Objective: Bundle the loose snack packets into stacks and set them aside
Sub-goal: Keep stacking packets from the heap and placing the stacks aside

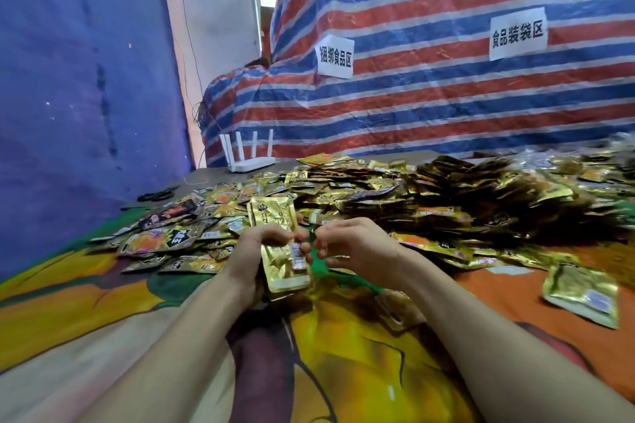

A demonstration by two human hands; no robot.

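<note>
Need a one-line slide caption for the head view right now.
Left hand grips a stack of gold snack packets, right hand curled beside it, in front of a heap of loose packets.

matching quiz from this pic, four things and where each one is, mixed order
1 white router
2 black scissors
3 gold packet stack
4 lone gold packet

a gripped in left hand
b in front of striped tarp
c alone on cloth, right side
d left of the pile, near blue wall

Pairs: 1-b, 2-d, 3-a, 4-c
</note>
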